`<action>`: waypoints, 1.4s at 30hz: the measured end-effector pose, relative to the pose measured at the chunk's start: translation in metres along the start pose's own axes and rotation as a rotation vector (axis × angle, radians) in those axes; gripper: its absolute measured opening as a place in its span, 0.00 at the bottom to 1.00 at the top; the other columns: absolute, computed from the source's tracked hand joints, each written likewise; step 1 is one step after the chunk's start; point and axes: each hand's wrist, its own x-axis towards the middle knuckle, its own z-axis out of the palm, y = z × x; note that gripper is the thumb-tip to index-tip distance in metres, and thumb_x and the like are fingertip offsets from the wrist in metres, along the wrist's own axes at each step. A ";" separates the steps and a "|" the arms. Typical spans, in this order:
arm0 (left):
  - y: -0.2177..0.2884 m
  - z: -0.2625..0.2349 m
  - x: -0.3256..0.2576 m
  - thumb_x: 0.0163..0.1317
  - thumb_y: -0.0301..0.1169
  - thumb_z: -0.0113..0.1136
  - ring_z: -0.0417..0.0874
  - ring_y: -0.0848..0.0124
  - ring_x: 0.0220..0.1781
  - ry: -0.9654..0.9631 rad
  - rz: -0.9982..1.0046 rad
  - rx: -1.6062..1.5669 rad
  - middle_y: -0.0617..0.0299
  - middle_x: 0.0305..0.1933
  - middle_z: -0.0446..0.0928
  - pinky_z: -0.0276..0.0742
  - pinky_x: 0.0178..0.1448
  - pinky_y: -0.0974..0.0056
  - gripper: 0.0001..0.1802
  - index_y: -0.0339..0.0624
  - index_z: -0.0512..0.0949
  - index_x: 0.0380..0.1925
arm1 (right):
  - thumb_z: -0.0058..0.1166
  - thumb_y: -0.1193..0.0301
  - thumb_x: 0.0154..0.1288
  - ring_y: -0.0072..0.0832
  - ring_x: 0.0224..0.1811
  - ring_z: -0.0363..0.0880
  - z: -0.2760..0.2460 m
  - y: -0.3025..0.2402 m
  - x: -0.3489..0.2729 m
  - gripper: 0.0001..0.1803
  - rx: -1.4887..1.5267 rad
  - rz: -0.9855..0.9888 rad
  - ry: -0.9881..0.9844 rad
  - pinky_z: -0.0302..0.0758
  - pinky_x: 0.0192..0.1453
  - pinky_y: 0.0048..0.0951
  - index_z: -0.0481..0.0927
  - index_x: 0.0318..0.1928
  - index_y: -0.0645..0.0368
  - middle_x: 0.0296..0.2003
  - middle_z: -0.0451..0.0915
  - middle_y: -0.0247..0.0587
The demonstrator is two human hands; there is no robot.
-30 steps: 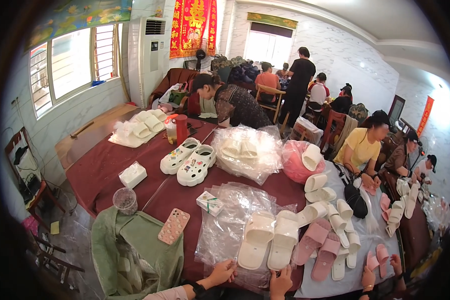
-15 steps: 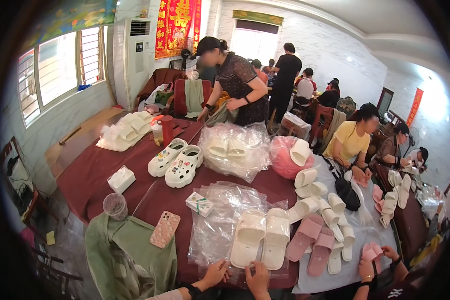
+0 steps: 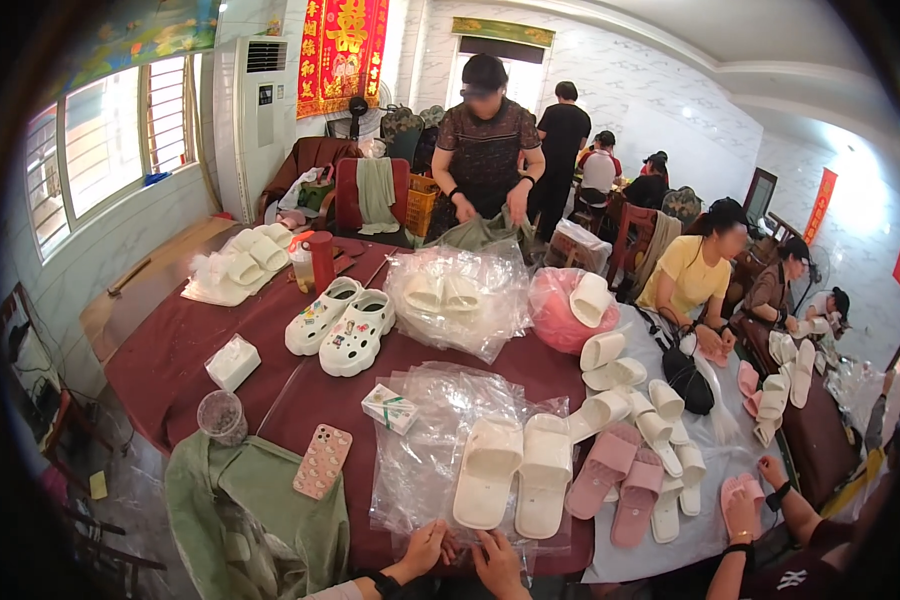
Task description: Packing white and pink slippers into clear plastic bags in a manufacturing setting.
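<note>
Two white slide slippers (image 3: 488, 475) lie side by side before me, toes pointing away at a slight angle. Clear plastic shows around their edges; whether they are inside a bag or on top of it I cannot tell. My left hand (image 3: 425, 551) is closed at the near edge of a clear plastic bag (image 3: 415, 490), fingers pinched on the film. Just right of it, below the slippers' near ends, my right hand (image 3: 499, 567) also has its fingers curled on the bag's edge. Further flat bags lie beneath, with a small white-and-green box (image 3: 390, 409) on them.
Left lie a phone (image 3: 322, 461), green cloth (image 3: 200, 500), plastic cup (image 3: 222, 417) and tissue pack (image 3: 233, 362). White clogs (image 3: 356, 335) and bagged slippers (image 3: 458, 292) stand beyond. Pink slippers (image 3: 605, 470) and more white ones crowd the right. Co-workers surround the table.
The standing person across the table has straightened up and now handles a grey-green cloth with both hands. At lower right, a co-worker's hand has lifted off the pink slippers. My hands stay at the bag's edge.
</note>
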 end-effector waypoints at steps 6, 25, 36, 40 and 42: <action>-0.003 -0.001 -0.002 0.73 0.43 0.32 0.78 0.70 0.19 -0.024 0.058 0.135 0.52 0.24 0.77 0.76 0.21 0.70 0.24 0.34 0.70 0.30 | 0.55 0.65 0.61 0.48 0.35 0.77 0.012 0.002 0.020 0.19 -0.164 0.045 -0.130 0.74 0.33 0.43 0.71 0.49 0.61 0.38 0.74 0.50; -0.007 -0.004 -0.002 0.73 0.41 0.34 0.77 0.71 0.21 -0.053 0.010 0.090 0.53 0.27 0.77 0.75 0.22 0.71 0.24 0.32 0.72 0.30 | 0.54 0.65 0.60 0.46 0.46 0.75 0.037 0.033 0.018 0.24 -0.091 -0.064 -0.040 0.70 0.51 0.41 0.71 0.54 0.64 0.45 0.77 0.51; -0.006 -0.004 -0.004 0.73 0.44 0.36 0.77 0.71 0.21 -0.051 0.021 0.092 0.54 0.26 0.77 0.75 0.23 0.71 0.25 0.32 0.72 0.31 | 0.52 0.66 0.60 0.50 0.46 0.74 0.028 0.016 0.032 0.29 -0.178 -0.054 -0.124 0.71 0.52 0.41 0.65 0.60 0.66 0.53 0.73 0.56; -0.005 -0.003 -0.003 0.73 0.43 0.36 0.77 0.71 0.21 -0.064 0.017 0.076 0.53 0.27 0.77 0.75 0.23 0.71 0.24 0.32 0.72 0.32 | 0.51 0.65 0.61 0.50 0.46 0.74 0.031 0.017 0.035 0.29 -0.240 -0.015 -0.146 0.72 0.50 0.41 0.66 0.60 0.66 0.52 0.74 0.55; -0.005 -0.004 -0.004 0.73 0.41 0.36 0.78 0.71 0.22 -0.069 0.027 0.039 0.52 0.27 0.77 0.76 0.24 0.71 0.23 0.32 0.73 0.32 | 0.50 0.64 0.62 0.48 0.44 0.75 0.032 0.021 0.035 0.27 -0.255 -0.056 -0.139 0.73 0.48 0.40 0.67 0.59 0.66 0.50 0.75 0.53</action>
